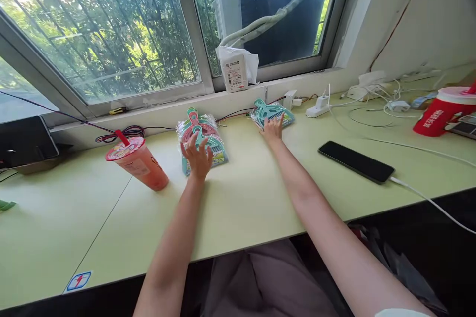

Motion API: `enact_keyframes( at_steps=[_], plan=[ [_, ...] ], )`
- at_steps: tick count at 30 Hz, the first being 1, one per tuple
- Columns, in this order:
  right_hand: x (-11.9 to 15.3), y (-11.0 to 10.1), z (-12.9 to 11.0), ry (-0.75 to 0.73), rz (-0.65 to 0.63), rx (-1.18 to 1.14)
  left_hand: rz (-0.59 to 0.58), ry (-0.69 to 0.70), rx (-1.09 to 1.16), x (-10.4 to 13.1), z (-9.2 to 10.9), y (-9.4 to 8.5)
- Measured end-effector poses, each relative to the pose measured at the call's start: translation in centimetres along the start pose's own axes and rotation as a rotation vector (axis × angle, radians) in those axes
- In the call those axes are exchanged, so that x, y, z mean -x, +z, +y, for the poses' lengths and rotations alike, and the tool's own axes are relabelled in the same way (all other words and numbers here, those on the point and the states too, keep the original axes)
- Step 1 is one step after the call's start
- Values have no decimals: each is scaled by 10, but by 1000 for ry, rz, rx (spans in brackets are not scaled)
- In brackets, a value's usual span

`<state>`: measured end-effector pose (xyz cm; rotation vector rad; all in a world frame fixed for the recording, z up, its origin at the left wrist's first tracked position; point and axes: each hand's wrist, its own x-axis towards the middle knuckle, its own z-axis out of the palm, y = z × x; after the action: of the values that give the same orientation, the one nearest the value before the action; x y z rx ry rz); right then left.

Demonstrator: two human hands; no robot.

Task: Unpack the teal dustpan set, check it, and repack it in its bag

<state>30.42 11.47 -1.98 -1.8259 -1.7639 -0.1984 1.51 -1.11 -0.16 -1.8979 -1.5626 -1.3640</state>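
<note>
Your left hand [200, 161], fingers spread, over plastic-wrapped teal-and-pink dustpan stack [213, 139]; right hand [273, 129], well apart, on plastic-wrapped teal dustpan pack [269, 109], grip unclear. Both flat on pale-green tabletop [241, 198], likely for stability.

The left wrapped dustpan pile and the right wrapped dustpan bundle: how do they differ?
The left pile shows pink and teal pieces; the right bundle shows teal, with no pink visible. The left pile looks larger than the right bundle. The left pile reaches nearer the front edge of the desk than the right bundle. Both are in clear plastic.
</note>
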Motion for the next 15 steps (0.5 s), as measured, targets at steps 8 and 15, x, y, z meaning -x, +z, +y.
enact_keyframes(
  at_steps=[8, 15],
  plan=[
    [59, -48, 15, -94, 27, 112, -299, 391, 168, 26, 58, -3],
    [117, -101, -26, -169, 207, -109, -302, -359, 871, 15, 133, 17]
  ],
)
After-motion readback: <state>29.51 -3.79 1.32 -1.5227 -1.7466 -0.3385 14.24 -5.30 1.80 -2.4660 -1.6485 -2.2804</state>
